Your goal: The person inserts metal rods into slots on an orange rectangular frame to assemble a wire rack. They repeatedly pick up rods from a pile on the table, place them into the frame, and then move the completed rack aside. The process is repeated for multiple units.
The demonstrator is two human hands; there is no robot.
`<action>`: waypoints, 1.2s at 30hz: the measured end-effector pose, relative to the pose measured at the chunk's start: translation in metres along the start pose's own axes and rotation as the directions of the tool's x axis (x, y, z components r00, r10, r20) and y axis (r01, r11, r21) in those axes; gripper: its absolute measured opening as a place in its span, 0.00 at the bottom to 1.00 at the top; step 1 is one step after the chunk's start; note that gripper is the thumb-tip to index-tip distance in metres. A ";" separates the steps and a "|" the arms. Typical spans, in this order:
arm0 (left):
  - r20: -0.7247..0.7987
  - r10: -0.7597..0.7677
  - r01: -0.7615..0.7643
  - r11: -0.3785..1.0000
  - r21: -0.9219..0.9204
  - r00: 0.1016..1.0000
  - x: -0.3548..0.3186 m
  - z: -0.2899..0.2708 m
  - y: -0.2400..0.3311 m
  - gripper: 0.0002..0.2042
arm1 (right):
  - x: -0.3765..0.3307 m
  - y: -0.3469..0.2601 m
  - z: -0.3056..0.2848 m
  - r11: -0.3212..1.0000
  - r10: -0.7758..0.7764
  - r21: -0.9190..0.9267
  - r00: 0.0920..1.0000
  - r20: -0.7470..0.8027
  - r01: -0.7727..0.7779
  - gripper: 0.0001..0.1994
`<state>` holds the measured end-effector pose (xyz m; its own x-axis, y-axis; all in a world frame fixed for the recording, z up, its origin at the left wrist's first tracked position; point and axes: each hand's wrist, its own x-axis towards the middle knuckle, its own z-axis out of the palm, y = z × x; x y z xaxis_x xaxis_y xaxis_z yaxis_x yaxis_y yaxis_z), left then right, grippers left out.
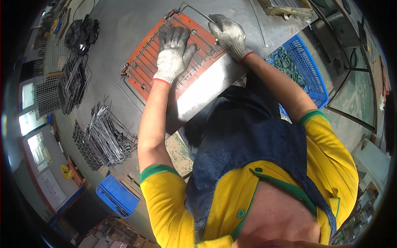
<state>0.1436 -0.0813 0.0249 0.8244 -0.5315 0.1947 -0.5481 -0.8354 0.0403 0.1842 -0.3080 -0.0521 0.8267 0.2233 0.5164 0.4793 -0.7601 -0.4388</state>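
An orange metal jig plate [140, 56] lies tilted on the grey metal table, with several thin wires laid across it and small clamps along its edges. My left hand [173, 53], in a white knitted glove with grey fingers, rests flat on those wires, fingers stretched out. At the jig's far right side, my right hand [229, 35], gloved the same way, has its fingers curled around the end of a bent metal rod [196, 10]; its grip is partly hidden. Another bent rod [129, 96] sticks out from the jig's left edge.
Bundles of cut metal wire [108, 134] and dark wire racks [71, 84] lie on the left. A blue basket [316, 78] of green strands stands at my right, a blue bin [118, 194] lower left. A long thin rod [259, 22] lies beyond my right hand.
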 end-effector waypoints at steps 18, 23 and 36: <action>-0.093 0.005 0.002 0.997 0.076 0.996 -0.029 -0.008 0.004 0.24 | 0.012 -0.022 -0.021 0.879 0.321 0.322 0.936 0.145 -0.352 0.21; -0.006 -0.056 0.056 0.998 0.014 0.998 -0.083 -0.035 -0.013 0.23 | 0.005 -0.004 -0.008 0.909 0.291 0.298 0.955 0.045 -0.291 0.21; -0.060 -0.059 0.065 0.993 0.099 0.996 -0.090 -0.026 -0.029 0.25 | 0.004 -0.007 -0.011 0.925 0.226 0.308 0.974 0.025 -0.222 0.20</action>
<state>0.0812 -0.0053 0.0319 0.8453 -0.4720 0.2505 -0.4770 -0.8778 -0.0443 0.1809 -0.3083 -0.0380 0.9208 0.0614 0.3853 0.3502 -0.5652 -0.7469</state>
